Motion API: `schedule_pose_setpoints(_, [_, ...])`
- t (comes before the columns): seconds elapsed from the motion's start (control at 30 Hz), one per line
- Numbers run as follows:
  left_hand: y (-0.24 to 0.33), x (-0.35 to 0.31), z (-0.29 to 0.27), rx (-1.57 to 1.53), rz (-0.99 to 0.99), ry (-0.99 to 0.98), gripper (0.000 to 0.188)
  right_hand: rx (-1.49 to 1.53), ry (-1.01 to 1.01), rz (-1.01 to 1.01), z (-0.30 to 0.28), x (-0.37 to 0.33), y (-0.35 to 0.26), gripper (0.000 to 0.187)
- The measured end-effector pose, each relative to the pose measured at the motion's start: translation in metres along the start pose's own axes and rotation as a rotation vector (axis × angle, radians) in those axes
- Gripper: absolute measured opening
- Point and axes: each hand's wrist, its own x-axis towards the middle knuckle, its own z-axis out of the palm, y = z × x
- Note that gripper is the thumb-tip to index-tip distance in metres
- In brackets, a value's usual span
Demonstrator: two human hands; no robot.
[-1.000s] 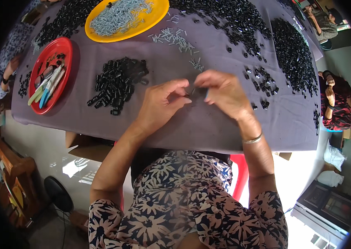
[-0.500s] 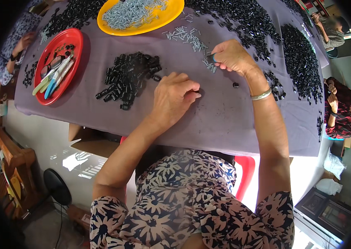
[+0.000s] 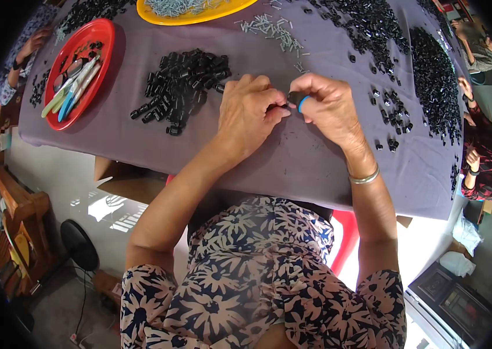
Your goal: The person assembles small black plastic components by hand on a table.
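Above the near part of the cloth, my two hands meet almost fingertip to fingertip. My left hand (image 3: 247, 113) pinches a small black piece (image 3: 285, 106), mostly hidden by the fingers. My right hand (image 3: 332, 110) is closed against it in a pinch. At its thumb tip is a black cover with a blue band (image 3: 300, 102); whatever else the fingers hold is too small to make out. Left of my hands lies a pile of black cylindrical parts (image 3: 179, 87). Beyond them are loose grey screws (image 3: 272, 30).
A red tray (image 3: 108, 41) at the left carries several slim-handled tools. Screws fill a yellow plate (image 3: 199, 20) at the far edge. More black parts (image 3: 441, 87) spread across the right side. Other people sit at the left (image 3: 25, 52) and right (image 3: 485, 151).
My right hand has moved from the loose screws back toward my left hand, and the fingertips now meet. The view has shifted, with the far plate partly cut off.
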Motion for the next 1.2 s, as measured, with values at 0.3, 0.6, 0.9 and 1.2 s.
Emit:
schedule_pose_setpoints(0.3, [0.001,-0.001,0.0,-0.013,0.003,-0.001,0.014,-0.189,0.044,-0.108,0.005,-0.007,0.015,0.019])
schedule_pose_setpoints(0.6, [0.0,-0.001,0.0,0.004,0.016,-0.004,0.014,-0.196,0.061,-0.105,0.008,-0.009,0.016,0.02])
schedule_pose_setpoints(0.9, [-0.001,-0.001,0.002,-0.012,0.017,0.015,0.012,-0.463,0.17,-0.421,0.016,-0.014,0.014,0.023])
schedule_pose_setpoints(1.2, [-0.003,-0.001,0.0,-0.064,0.006,0.007,0.01,-0.61,0.244,-0.565,0.025,-0.016,0.017,0.026])
